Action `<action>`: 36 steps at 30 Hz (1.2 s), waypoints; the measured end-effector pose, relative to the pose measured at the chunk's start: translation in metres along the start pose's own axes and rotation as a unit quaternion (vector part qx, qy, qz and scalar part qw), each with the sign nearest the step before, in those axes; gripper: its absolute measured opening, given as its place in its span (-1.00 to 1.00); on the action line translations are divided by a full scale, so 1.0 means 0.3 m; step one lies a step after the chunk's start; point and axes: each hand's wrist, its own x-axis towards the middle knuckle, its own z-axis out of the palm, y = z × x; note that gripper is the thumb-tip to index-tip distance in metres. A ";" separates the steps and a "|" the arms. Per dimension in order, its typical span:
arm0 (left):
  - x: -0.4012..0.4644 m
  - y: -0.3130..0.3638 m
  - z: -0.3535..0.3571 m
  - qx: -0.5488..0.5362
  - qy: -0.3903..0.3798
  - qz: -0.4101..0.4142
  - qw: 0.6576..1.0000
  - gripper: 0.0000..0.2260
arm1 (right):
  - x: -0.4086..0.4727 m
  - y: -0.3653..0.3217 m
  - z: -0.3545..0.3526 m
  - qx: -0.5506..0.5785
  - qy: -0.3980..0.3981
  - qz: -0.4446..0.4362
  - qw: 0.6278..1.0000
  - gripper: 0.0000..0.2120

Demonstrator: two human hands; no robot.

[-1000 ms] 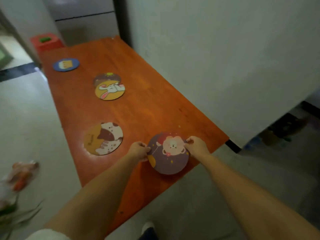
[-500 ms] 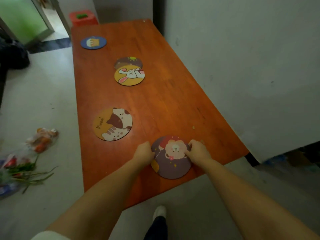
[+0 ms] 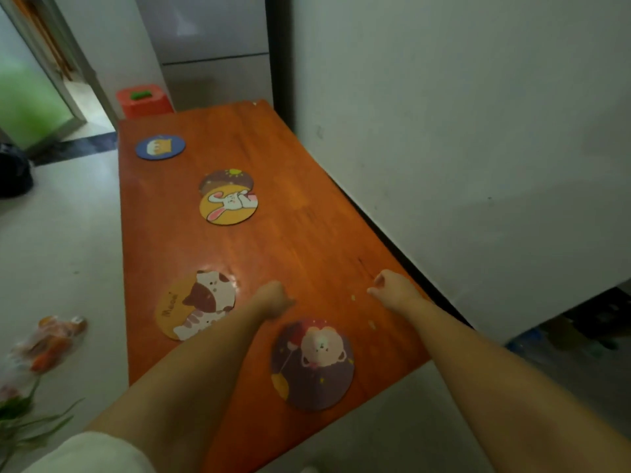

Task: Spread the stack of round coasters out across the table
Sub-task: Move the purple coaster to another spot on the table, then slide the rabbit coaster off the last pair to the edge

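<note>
Round coasters lie along the orange wooden table (image 3: pixel 307 240). A purple bear coaster (image 3: pixel 312 365) rests near the front edge, with nothing touching it. A cat coaster (image 3: pixel 196 303) lies to its left. Farther back, a yellow rabbit coaster (image 3: pixel 228 206) overlaps a dark one (image 3: pixel 225 177), and a blue coaster (image 3: pixel 160 147) sits at the far left. My left hand (image 3: pixel 273 298) hovers beyond the bear coaster, fingers curled, holding nothing. My right hand (image 3: pixel 392 288) is loosely curled near the table's right edge, also empty.
A white wall (image 3: pixel 461 148) runs close along the table's right edge. A red stool (image 3: pixel 143 102) stands past the far end, in front of a grey cabinet (image 3: pixel 211 56). A plastic bag and green stems (image 3: pixel 37 363) lie on the floor at left.
Both hands have let go of the bear coaster and moved forward and apart over the table. The view has shifted, so the bear coaster now sits closer to me.
</note>
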 end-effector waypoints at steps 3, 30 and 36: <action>0.050 0.113 -0.019 -0.034 0.023 0.045 0.998 -0.66 | 0.034 0.044 -0.100 0.020 0.030 -0.002 0.999 -0.70; 0.600 1.372 0.294 -0.202 0.083 -0.003 0.976 -0.72 | 0.874 0.761 -0.978 0.009 -0.021 -0.093 0.995 -0.67; 0.792 1.323 0.177 -0.226 0.137 -0.066 0.962 -0.71 | 1.133 0.586 -0.977 -0.009 -0.068 -0.158 0.985 -0.67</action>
